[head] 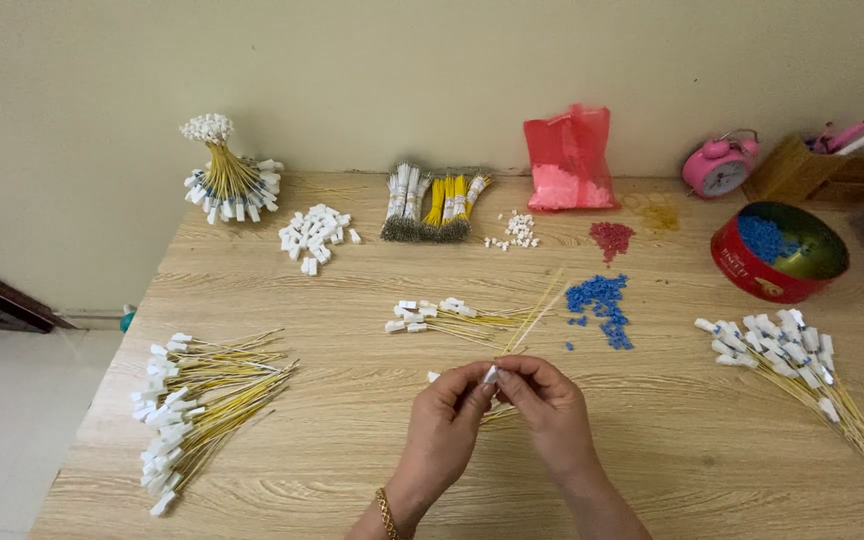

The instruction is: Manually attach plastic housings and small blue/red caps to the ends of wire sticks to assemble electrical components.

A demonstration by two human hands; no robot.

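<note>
My left hand (449, 415) and my right hand (550, 405) meet above the wooden table (652, 460), fingertips pinched together on a small white connector (491, 374) at the end of a thin yellow wire (532, 318) that slants up to the right. A few more yellow wires lie under my hands. Just beyond them lies a small bunch of yellow wires with white connectors (442, 316). A scatter of small blue pieces (600, 305) lies to the right of that bunch.
A large pile of finished wires (187, 400) is at the left, another (792, 355) at the right. At the back: bundled wires (227, 180), loose white connectors (314, 235), tied bundles (432, 205), red bag (569, 160), red pieces (610, 238), red tin (777, 250), pink clock (719, 165).
</note>
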